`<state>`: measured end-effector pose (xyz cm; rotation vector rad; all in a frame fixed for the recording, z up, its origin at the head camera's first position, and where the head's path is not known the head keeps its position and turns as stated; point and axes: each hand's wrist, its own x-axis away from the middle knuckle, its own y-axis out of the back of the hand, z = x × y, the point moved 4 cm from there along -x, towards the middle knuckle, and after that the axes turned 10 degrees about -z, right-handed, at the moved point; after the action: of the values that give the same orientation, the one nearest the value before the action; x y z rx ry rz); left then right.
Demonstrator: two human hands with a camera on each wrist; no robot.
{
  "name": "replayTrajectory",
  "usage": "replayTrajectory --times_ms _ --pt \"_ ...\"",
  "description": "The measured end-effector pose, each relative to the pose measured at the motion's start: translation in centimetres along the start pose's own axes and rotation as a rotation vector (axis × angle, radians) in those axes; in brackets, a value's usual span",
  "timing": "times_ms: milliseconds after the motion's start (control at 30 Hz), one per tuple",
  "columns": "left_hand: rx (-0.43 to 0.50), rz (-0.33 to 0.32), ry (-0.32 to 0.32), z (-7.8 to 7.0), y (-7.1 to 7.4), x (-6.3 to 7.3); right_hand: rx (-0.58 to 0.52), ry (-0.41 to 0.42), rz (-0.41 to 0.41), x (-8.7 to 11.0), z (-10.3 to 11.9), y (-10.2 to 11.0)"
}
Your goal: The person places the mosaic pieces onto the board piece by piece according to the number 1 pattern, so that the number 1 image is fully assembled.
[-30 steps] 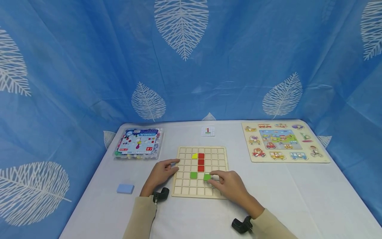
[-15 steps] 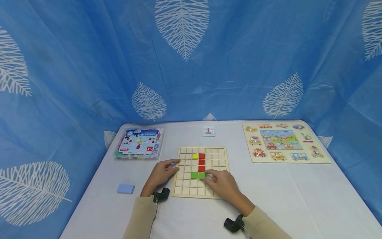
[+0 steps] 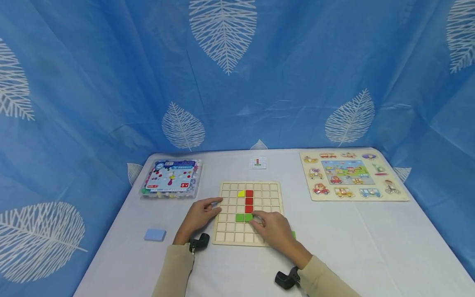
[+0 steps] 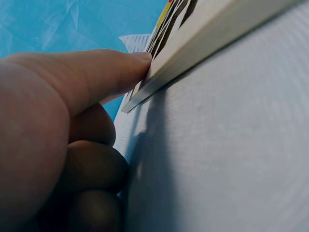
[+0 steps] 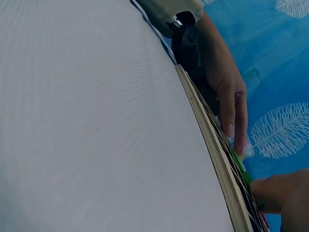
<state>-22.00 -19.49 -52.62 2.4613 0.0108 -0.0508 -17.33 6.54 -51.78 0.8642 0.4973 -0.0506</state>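
Observation:
A wooden grid board [image 3: 230,237] lies on the white table. In its cells are a yellow triangular tile [image 3: 241,193], a column of red tiles [image 3: 249,201] and a green tile [image 3: 240,218]. My right hand [image 3: 274,229] pinches a second green tile [image 3: 248,217] by its right side, just below the red column. In the right wrist view the thumb [image 5: 275,191] meets that tile's edge. My left hand [image 3: 199,215] rests at the board's left edge, thumb and index finger extended to touch it. In the left wrist view its other fingers [image 4: 96,166] are bent beneath.
Another green piece [image 3: 293,234] shows partly behind my right hand. A small pattern card [image 3: 257,162] lies beyond the board. At back left is a clear box of beads [image 3: 170,178], with a blue block [image 3: 155,234] nearer. A vehicle puzzle board [image 3: 352,197] lies at back right.
My right hand has moved left with the green tile, bringing it beside the other green tile beneath the red column. The left hand has stayed at the board's edge.

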Motion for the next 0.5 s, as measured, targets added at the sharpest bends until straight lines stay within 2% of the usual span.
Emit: replayTrajectory --times_ms 400,500 --pt "0.001 0.001 0.004 -0.09 0.01 0.04 0.021 0.014 -0.006 0.01 -0.05 -0.19" --pt "-0.007 -0.003 -0.016 -0.14 0.04 -0.02 0.026 0.023 -0.017 -0.01 0.04 -0.06"
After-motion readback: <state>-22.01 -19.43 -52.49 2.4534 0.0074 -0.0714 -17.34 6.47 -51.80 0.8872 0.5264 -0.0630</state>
